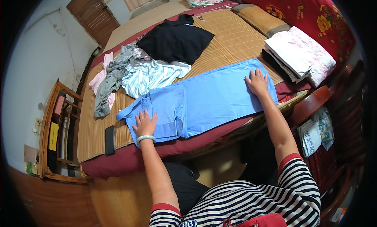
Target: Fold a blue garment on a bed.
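Observation:
A light blue cloth garment (220, 99) lies stretched out along the near side of the bed, its kind not certain; a strap-like strip sticks out at its left end. My left hand (145, 125), with a pale bangle (146, 139) at the wrist, rests on the garment's left part with fingers spread. Flat on its right end lies my right hand (257, 82), fingers apart. A crease and a small dark opening run across the cloth between the two hands.
The bed has a woven mat (231, 38). Beyond the garment lie a black garment (176, 40) and rumpled striped clothes (151, 75). Folded white cloths (300, 54) are stacked at the right, a pillow (259, 19) behind them. A dark phone (110, 140) lies at the left edge.

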`<state>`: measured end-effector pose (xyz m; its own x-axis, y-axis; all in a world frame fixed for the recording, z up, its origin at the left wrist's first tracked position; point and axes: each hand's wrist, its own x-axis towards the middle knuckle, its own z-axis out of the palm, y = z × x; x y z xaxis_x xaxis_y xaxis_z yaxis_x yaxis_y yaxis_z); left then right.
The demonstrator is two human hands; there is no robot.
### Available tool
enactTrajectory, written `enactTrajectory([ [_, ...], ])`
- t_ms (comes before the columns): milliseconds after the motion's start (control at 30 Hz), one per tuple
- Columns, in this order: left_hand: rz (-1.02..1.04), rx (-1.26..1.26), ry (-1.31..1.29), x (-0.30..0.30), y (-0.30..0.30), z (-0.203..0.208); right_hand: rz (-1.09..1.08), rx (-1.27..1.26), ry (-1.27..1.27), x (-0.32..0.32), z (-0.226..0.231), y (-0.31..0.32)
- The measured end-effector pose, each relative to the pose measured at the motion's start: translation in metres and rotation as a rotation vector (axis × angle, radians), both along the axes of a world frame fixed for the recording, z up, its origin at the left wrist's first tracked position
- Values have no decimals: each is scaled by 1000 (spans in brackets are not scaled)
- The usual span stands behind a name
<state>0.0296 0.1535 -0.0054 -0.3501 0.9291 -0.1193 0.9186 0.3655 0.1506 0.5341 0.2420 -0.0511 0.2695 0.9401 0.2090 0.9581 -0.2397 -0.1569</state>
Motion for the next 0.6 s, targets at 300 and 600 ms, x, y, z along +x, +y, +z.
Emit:
enactTrajectory([
  [300, -192, 119, -32, 55, 10, -5, 809, 76, 151, -155, 24, -67],
  [600, -374, 95, -61, 69, 2, -5, 885, 76, 59, -145, 8, -62],
])
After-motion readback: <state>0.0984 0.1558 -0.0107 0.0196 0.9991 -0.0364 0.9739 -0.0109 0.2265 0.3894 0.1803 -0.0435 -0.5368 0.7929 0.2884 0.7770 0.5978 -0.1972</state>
